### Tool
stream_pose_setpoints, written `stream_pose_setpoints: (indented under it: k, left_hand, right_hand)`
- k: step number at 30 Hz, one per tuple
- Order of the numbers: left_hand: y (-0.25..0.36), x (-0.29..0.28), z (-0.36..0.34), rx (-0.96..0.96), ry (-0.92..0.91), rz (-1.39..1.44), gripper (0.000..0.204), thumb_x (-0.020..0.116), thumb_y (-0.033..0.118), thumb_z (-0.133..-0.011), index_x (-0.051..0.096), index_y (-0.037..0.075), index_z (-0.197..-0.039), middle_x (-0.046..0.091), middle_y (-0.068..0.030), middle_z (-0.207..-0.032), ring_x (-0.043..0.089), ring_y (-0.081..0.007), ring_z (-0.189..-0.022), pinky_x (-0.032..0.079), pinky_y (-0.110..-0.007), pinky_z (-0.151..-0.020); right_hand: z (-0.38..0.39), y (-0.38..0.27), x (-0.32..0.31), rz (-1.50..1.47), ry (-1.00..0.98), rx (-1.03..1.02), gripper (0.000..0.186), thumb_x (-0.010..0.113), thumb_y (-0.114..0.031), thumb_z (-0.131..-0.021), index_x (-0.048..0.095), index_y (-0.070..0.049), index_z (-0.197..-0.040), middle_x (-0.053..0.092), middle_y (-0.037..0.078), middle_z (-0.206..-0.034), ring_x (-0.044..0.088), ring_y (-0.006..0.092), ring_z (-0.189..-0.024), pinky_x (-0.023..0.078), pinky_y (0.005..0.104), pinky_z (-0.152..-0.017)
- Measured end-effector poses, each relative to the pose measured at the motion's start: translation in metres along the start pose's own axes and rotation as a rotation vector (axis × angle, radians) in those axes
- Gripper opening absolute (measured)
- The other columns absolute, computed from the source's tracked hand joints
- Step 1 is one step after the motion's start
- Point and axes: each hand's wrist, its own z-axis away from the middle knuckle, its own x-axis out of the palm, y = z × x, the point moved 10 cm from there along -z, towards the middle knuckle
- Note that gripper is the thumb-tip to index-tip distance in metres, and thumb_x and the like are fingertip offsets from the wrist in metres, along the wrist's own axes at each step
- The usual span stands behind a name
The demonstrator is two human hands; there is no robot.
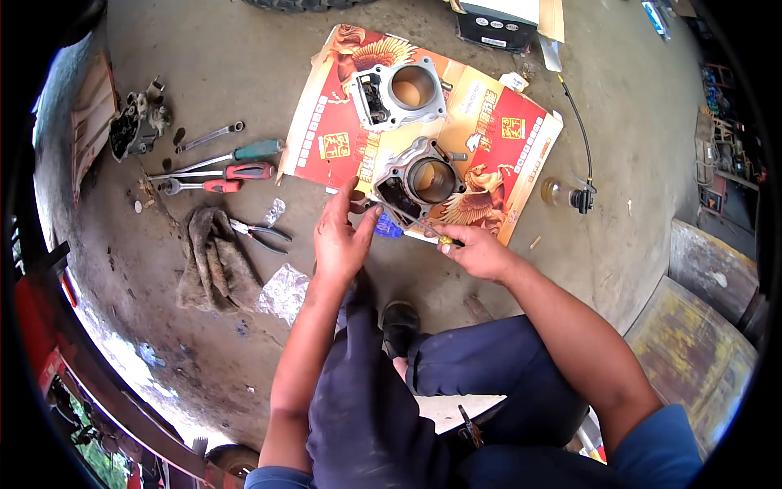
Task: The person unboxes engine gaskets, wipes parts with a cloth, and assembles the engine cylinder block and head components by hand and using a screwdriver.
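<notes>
A used engine cylinder block (407,178) with a round bore lies on flattened printed cardboard (314,167). My left hand (340,232) is at its near left corner, thumb and fingers apart; whether they touch the metal I cannot tell. In my right hand (482,254) is a screwdriver (445,240) with a yellowish handle, closed in the fingers. Its thin shaft points left toward the block's near edge; the tip is hard to make out. Beyond, a cleaner, paler cylinder block (397,91) rests on the same cardboard. Something blue (388,226) lies under the near block's edge.
To the left lie a wrench (210,137), screwdrivers with green (259,150) and red (248,171) handles, an adjustable wrench (195,187), pliers (262,234), a rag (213,261) and crumpled plastic (285,292). An engine part (140,122) stands farther left. A bottle with a tube (562,194) stands right.
</notes>
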Motion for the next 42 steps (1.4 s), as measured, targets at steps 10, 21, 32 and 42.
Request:
stream_pose_setpoints:
  k: [10, 21, 32, 42]
  left_hand:
    - [-0.021, 0.004, 0.017, -0.33, -0.009, 0.744, 0.032, 0.068, 0.011, -0.104, 0.066, -0.002, -0.133, 0.07, -0.0029, -0.092, 0.064, -0.0076, -0.075, 0.041, -0.019, -0.057]
    - [-0.02, 0.001, 0.015, -0.35, -0.046, 0.774, 0.033, 0.059, 0.016, -0.109, 0.056, 0.002, -0.139, 0.075, -0.0095, -0.106, 0.072, -0.0123, -0.083, 0.048, -0.021, -0.058]
    - [-0.025, 0.03, 0.049, -0.253, -0.246, 0.593, 0.014, 0.081, 0.01, -0.094, 0.078, 0.0, -0.102, 0.074, -0.0024, -0.093, 0.065, -0.0098, -0.088, 0.053, -0.027, -0.081]
    - [-0.015, 0.057, 0.067, -0.501, -0.493, 0.898, 0.022, 0.071, 0.013, -0.103, 0.074, 0.001, -0.12, 0.075, -0.0001, -0.096, 0.064, -0.0058, -0.08, 0.049, -0.021, -0.067]
  right_hand:
    - [0.037, -0.058, -0.022, 0.247, -0.028, -0.127, 0.037, 0.063, -0.012, -0.101, 0.065, -0.005, -0.137, 0.07, 0.018, -0.129, 0.067, 0.0332, -0.121, 0.051, 0.0394, -0.106]
    - [-0.002, 0.042, -0.15, 0.426, 0.51, 0.24, 0.044, 0.075, -0.014, -0.09, 0.061, -0.002, -0.13, 0.073, 0.022, -0.114, 0.07, 0.0395, -0.11, 0.056, 0.0459, -0.097]
    - [-0.002, -0.055, -0.102, 0.521, 0.401, -0.117, 0.036, 0.073, -0.012, -0.093, 0.063, -0.003, -0.126, 0.069, 0.017, -0.113, 0.071, 0.0346, -0.099, 0.058, 0.0439, -0.087]
    - [0.035, -0.134, 0.025, 0.337, 0.228, -0.417, 0.031, 0.073, -0.007, -0.093, 0.068, -0.003, -0.123, 0.07, 0.014, -0.11, 0.072, 0.0286, -0.095, 0.059, 0.0393, -0.081]
